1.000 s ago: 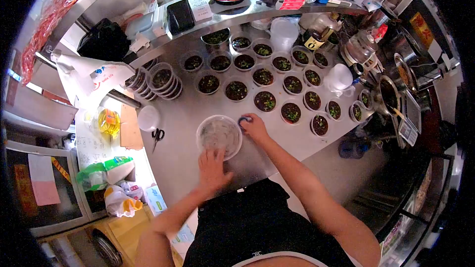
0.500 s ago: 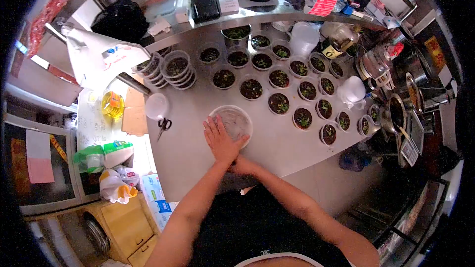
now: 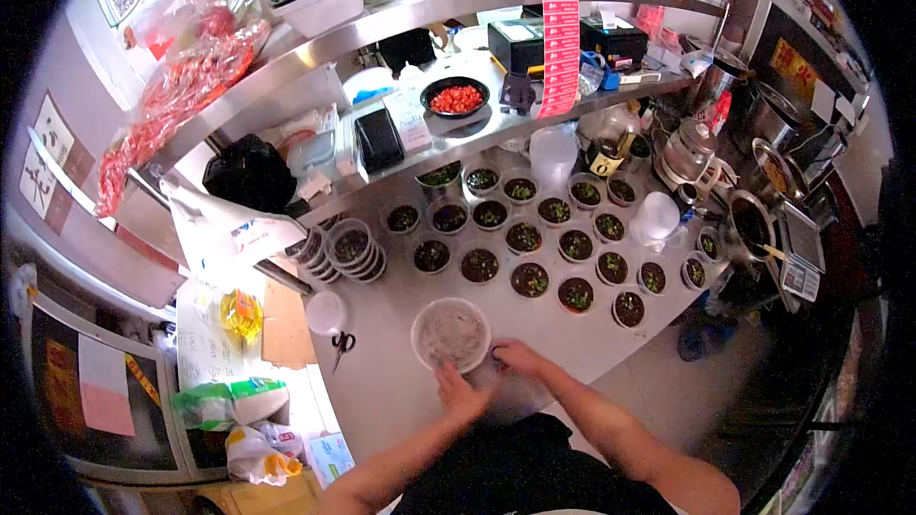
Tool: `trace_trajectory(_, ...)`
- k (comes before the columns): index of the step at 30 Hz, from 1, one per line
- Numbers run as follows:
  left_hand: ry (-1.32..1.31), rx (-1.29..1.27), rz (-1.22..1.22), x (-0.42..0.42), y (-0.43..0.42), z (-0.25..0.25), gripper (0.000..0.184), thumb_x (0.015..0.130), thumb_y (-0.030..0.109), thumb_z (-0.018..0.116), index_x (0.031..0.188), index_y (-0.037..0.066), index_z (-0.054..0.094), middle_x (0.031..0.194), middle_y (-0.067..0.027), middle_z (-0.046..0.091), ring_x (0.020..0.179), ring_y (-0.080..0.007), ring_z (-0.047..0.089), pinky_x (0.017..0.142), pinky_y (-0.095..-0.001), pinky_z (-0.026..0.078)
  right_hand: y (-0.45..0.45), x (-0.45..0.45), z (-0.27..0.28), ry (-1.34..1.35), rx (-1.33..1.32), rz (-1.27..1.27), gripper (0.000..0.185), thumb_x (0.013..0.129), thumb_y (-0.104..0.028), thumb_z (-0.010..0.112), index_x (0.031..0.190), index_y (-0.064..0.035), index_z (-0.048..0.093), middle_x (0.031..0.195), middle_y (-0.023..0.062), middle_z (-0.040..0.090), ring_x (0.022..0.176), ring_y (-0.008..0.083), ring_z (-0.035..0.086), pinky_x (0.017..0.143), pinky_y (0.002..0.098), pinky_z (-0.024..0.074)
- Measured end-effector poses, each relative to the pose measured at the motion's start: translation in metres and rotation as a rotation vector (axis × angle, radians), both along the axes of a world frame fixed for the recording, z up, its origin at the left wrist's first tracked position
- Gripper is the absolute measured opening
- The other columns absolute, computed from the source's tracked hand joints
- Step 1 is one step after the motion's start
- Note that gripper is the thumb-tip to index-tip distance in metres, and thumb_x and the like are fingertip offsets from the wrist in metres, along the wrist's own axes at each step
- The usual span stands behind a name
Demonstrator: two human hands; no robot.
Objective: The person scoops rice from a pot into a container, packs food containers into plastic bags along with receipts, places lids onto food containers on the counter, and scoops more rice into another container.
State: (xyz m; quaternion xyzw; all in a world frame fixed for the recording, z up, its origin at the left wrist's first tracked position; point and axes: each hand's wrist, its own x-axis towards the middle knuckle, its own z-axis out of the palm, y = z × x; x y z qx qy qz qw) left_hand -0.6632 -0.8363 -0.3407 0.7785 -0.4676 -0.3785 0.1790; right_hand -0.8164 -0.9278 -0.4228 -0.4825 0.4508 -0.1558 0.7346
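A round white tub (image 3: 416, 336) sits near the front of the metal counter, with a cloudy, pinkish-grey surface inside its rim. My left hand (image 3: 465, 398) is at the tub's near edge, fingers stretched toward the rim and partly blurred. Just right of the tub, my right hand (image 3: 521, 359) is closed, with a small dark thing at its fingers that I cannot make out. Black-handled scissors (image 3: 343, 343) lie to the left, below a round white lid (image 3: 326, 312).
Several clear cups of dark contents topped with green bits (image 3: 529, 278) cover the counter's back and right. Stacked cups (image 3: 354, 250) stand at left. A shelf above holds a black bowl of chopped red food (image 3: 455, 97). Pots and a glass jug (image 3: 695, 148) are at right.
My left hand has slid off the tub's top to its near edge. My right hand has come out from below the left to the tub's right. The view has tilted up.
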Motion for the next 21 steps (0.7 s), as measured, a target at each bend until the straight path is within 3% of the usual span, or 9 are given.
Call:
trace_trajectory(3, -0.233, 0.068, -0.333, 0.009, -0.014, 0.055, 0.100, 0.060, 0.047, 0.074, 0.139, 0.009, 0.027, 0.144, -0.0262, 0.011, 0.133, -0.0451, 0.012, 0.109, -0.0512, 0.013, -0.034, -0.017, 0.053, 0.263, -0.080, 0.083, 0.032, 0.079, -0.017, 0.052, 0.105, -0.0011, 0.060, 0.079, 0.0065, 0.061, 0.065, 0.0127, 0.055, 0.061, 0.0294, 0.0476)
trace_trajectory(4, -0.364, -0.159, -0.481, 0.023, -0.030, 0.047, 0.103, 0.058, 0.054, 0.074, 0.141, 0.015, 0.026, 0.145, -0.0244, 0.013, 0.133, -0.0449, 0.012, 0.109, -0.0518, 0.012, -0.043, -0.015, 0.062, 0.295, -0.085, 0.165, 0.033, 0.079, -0.017, 0.052, 0.107, -0.0015, 0.060, 0.081, 0.0070, 0.061, 0.066, 0.0130, 0.055, 0.063, 0.0297, 0.0482)
trace_trajectory(7, -0.487, -0.564, -0.815, 0.056, -0.086, 0.041, 0.103, 0.055, 0.062, 0.072, 0.134, 0.009, 0.033, 0.141, -0.0286, 0.020, 0.127, -0.0483, 0.023, 0.103, -0.0581, 0.020, -0.053, -0.018, 0.053, 0.359, -0.175, 0.324, 0.036, 0.078, -0.016, 0.051, 0.111, -0.0036, 0.058, 0.084, 0.0071, 0.062, 0.070, 0.0150, 0.057, 0.068, 0.0312, 0.0492)
trace_trajectory(8, -0.387, -0.535, -0.872, 0.066, -0.098, 0.031, 0.107, 0.053, 0.065, 0.072, 0.136, 0.010, 0.033, 0.142, -0.0290, 0.021, 0.130, -0.0464, 0.021, 0.105, -0.0557, 0.019, -0.051, -0.023, 0.046, 0.376, -0.217, 0.366, 0.037, 0.078, -0.015, 0.051, 0.112, -0.0044, 0.058, 0.085, 0.0069, 0.062, 0.072, 0.0158, 0.057, 0.070, 0.0318, 0.0493)
trace_trajectory(11, -0.442, -0.499, -0.826, 0.069, -0.098, 0.027, 0.106, 0.055, 0.067, 0.069, 0.140, 0.015, 0.031, 0.144, -0.0249, 0.020, 0.133, -0.0418, 0.018, 0.108, -0.0505, 0.015, -0.025, -0.058, 0.047, 0.221, -0.441, 0.231, 0.039, 0.077, -0.015, 0.051, 0.116, -0.0082, 0.058, 0.090, 0.0086, 0.063, 0.076, 0.0184, 0.058, 0.072, 0.0333, 0.0490)
trace_trajectory(14, -0.486, -0.471, -0.735, 0.056, -0.090, 0.021, 0.111, 0.055, 0.068, 0.068, 0.140, 0.011, 0.027, 0.144, -0.0271, 0.017, 0.133, -0.0444, 0.017, 0.106, -0.0541, 0.017, -0.003, -0.032, 0.052, 0.286, -0.390, 0.381, 0.039, 0.078, -0.016, 0.052, 0.116, -0.0104, 0.058, 0.097, 0.0134, 0.064, 0.082, 0.0240, 0.060, 0.076, 0.0380, 0.0488)
trace_trajectory(16, -0.518, -0.441, -0.470, 0.020, -0.081, 0.026, 0.108, 0.058, 0.068, 0.066, 0.141, 0.010, 0.026, 0.145, -0.0276, 0.016, 0.133, -0.0449, 0.016, 0.106, -0.0549, 0.017, 0.025, 0.010, 0.001, 0.378, -0.444, 0.819, 0.040, 0.078, -0.018, 0.053, 0.117, -0.0090, 0.057, 0.101, 0.0187, 0.063, 0.090, 0.0306, 0.061, 0.082, 0.0429, 0.0466)
trace_trajectory(19, -0.561, -0.401, -0.354, 0.015, -0.089, 0.029, 0.105, 0.062, 0.068, 0.063, 0.141, 0.009, 0.025, 0.144, -0.0292, 0.014, 0.133, -0.0460, 0.015, 0.104, -0.0565, 0.017, 0.027, 0.040, 0.056, 0.416, -0.497, 0.793, 0.039, 0.077, -0.018, 0.056, 0.114, -0.0066, 0.058, 0.106, 0.0194, 0.061, 0.097, 0.0355, 0.058, 0.087, 0.0456, 0.0434)
trace_trajectory(21, -0.553, -0.368, -0.355, 0.011, -0.081, 0.017, 0.103, 0.064, 0.067, 0.062, 0.140, 0.008, 0.026, 0.143, -0.0306, 0.014, 0.132, -0.0468, 0.015, 0.104, -0.0573, 0.017, 0.010, 0.015, 0.070, 0.431, -0.482, 0.521, 0.037, 0.077, -0.018, 0.057, 0.112, -0.0058, 0.059, 0.107, 0.0194, 0.060, 0.098, 0.0357, 0.057, 0.088, 0.0450, 0.0429)
